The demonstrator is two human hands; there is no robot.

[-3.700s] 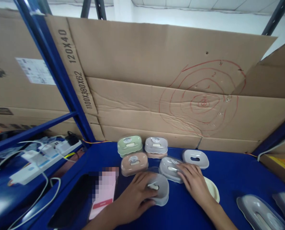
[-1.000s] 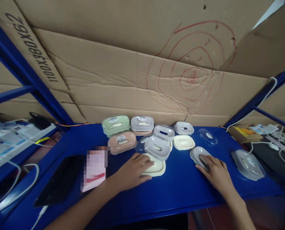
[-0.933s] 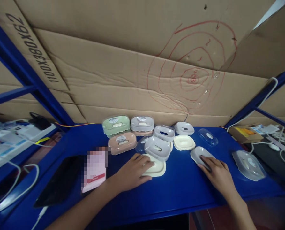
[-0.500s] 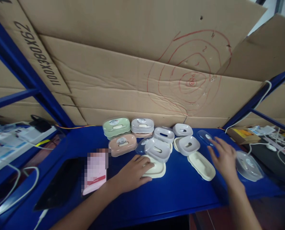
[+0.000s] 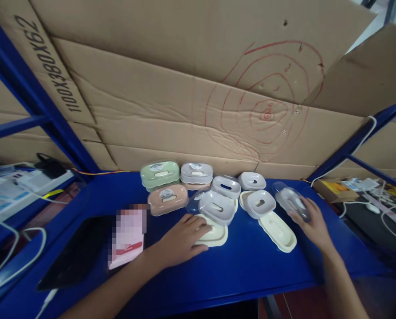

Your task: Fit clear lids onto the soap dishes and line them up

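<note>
My left hand point(image 5: 184, 239) lies over a cream soap dish base point(image 5: 214, 237), fingers stretched across its left side and thumb apart. Right behind those fingers sits a grey soap dish tray point(image 5: 217, 206) with a slot. At the right, my right hand point(image 5: 312, 221) grips a grey soap box with a clear lid point(image 5: 292, 201), fingers round its right end. Partly behind this box is another clear lid point(image 5: 278, 187). Left of my right hand lie a cream base point(image 5: 277, 230) and a grey tray point(image 5: 260, 204) on a cream base.
Lidded soap boxes in green point(image 5: 159, 175), grey point(image 5: 197, 173) and pink point(image 5: 167, 199) stand at the back left. A black tablet point(image 5: 74, 252) and a partly blurred pink item point(image 5: 127, 241) lie left on the blue table point(image 5: 237, 274). Cardboard point(image 5: 151, 102) closes off the back.
The lidded grey soap box has gone from the far right to beside the clear lid, with my right hand now closed on it. My left hand has stayed on the cream base.
</note>
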